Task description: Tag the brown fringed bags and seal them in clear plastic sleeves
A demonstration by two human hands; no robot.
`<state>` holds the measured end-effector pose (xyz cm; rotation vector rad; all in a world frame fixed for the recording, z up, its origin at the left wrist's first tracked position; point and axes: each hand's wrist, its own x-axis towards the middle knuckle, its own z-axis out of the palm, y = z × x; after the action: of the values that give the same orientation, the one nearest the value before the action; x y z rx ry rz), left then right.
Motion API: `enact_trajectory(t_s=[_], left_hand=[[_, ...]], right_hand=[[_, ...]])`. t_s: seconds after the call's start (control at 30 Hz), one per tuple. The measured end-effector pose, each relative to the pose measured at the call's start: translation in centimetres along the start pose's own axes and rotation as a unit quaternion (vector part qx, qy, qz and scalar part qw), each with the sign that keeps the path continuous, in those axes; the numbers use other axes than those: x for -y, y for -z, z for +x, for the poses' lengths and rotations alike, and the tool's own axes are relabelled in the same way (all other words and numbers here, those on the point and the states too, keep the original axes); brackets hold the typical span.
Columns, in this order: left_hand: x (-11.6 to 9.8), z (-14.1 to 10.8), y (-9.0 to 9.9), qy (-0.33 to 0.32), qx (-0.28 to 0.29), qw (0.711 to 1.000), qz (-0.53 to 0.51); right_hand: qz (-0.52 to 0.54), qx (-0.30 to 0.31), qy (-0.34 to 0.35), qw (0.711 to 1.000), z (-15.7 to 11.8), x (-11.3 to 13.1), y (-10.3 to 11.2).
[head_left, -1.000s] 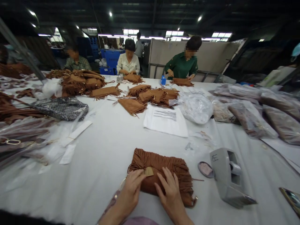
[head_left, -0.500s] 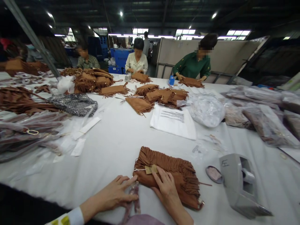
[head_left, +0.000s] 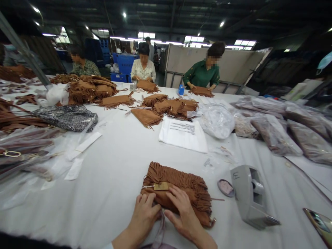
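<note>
A brown fringed bag (head_left: 181, 176) lies on the white table in front of me, with a tan tag (head_left: 161, 186) on a white string at its left part. My left hand (head_left: 145, 211) is at the bag's lower left edge, fingers curled together; what they grip is hidden. My right hand (head_left: 181, 211) rests on the bag's lower part with its fingers spread. A plastic-wrapped strap (head_left: 159, 230) runs between both hands toward my body.
A grey tape dispenser (head_left: 252, 197) and a small round dish (head_left: 226, 187) stand right of the bag. A phone (head_left: 319, 224) lies far right. Beyond are a white cloth (head_left: 183, 135), brown bags (head_left: 176, 107) and wrapped bags (head_left: 275, 135). Three people work across the table.
My left hand has moved right against the bag's lower edge and its fingers have closed. My right hand has slid off the tag, down the bag. The view has shifted right.
</note>
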<state>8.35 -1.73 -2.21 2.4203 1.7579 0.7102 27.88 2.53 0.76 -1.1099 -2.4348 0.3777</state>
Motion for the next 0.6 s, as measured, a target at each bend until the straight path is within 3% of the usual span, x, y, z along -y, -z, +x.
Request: enact_trajectory(t_s=[0.1,0.23,0.3,0.37,0.43,0.53,0.6], left_hand=[[-0.5,1.3,0.5,0.025,0.032,0.999,-0.020],[0.0,1.1,0.5,-0.071,0.045,0.994,-0.065],[1.4,0.2,0.5,-0.087,0.006,0.993,-0.084],[3.1,-0.6,0.4,-0.033,-0.057,0.992,-0.112],[4.8,-1.0,0.1,0.087,-0.093,0.978,-0.163],[6.1,-0.8,-0.6,0.258,-0.055,0.930,-0.257],[6.4,-0.3,-1.1,0.304,-0.016,0.903,-0.304]], right_hand=[[-0.011,0.040,0.008,0.999,-1.1,1.8,0.2],[-0.038,0.040,-0.010,0.998,-2.1,2.4,-0.4],[-0.063,0.014,-0.001,0.998,-2.8,1.6,-0.5],[-0.101,-0.029,-0.011,0.994,-3.6,0.7,-0.6],[-0.145,-0.060,-0.038,0.987,-4.5,-0.1,-0.7],[-0.188,-0.061,-0.072,0.978,-5.7,-0.6,-1.0],[-0.191,-0.051,-0.073,0.978,-6.2,-0.8,-1.2]])
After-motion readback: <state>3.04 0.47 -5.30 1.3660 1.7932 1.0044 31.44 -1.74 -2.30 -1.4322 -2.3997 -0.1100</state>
